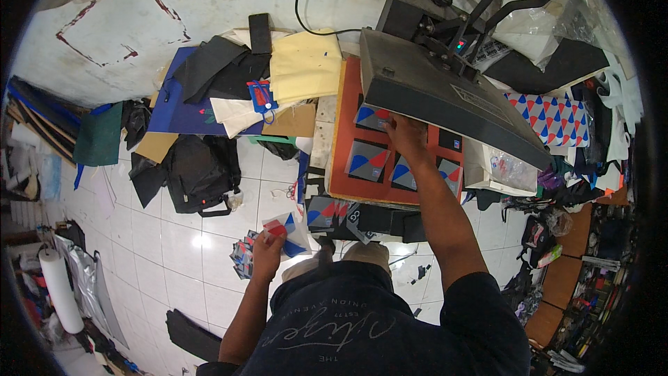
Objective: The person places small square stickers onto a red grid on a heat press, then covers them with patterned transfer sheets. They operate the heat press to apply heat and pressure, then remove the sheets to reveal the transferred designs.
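Note:
My left hand (266, 252) is closed on a few thin sheets (298, 235) printed in red, blue and white, held off to the left of the press. My right hand (407, 136) reaches under the raised upper plate (445, 101) of a heat press, its fingers bent together at the edge of a printed black piece (369, 117); what they pinch is hidden. On the orange pad (339, 177) lie several dark rectangular pieces with grey, blue and red prints, among them one at the front left (367, 160) and one beside my forearm (403, 173).
More printed pieces (323, 212) lie below the pad's front edge. A stack of small patterned pieces (243, 256) is beside my left hand. Yellow cloth (306, 69), black fabric (209, 69) and a phone (259, 33) lie left of the press. A black bag (202, 174) rests on the tiled floor.

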Motion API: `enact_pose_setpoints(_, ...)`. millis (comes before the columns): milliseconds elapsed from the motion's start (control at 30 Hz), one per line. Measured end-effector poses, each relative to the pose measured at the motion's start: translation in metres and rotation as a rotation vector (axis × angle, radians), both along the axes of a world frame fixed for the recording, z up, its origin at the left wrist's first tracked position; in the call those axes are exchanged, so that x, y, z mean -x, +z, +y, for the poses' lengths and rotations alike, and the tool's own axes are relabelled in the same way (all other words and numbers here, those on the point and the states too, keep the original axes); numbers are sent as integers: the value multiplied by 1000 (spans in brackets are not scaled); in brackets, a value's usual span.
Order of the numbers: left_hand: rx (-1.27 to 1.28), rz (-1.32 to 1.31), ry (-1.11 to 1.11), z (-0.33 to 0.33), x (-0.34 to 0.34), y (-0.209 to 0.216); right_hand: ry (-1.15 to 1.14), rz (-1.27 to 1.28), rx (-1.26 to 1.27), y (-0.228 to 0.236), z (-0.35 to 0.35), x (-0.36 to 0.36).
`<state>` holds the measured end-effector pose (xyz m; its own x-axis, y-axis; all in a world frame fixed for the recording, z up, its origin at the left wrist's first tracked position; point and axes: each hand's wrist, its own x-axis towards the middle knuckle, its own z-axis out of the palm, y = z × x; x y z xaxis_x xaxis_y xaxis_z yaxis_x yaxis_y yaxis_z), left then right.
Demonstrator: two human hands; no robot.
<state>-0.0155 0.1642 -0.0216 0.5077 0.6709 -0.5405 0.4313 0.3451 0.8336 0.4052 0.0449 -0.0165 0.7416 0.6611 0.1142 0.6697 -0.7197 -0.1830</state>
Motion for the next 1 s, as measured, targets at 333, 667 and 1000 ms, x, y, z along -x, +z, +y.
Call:
enact_pose_setpoints(333, 35, -5, -33, 0, 3, -1, 11, -15, -31, -8, 0, -2)
enact_pose_setpoints(667, 6, 14, -15, -2, 2, 0, -33, 61, -37, -12, -2, -2)
enact_pose_setpoints(1000, -7, -39, 11, -2, 6, -6, 22, -71, -11, -13, -2, 1)
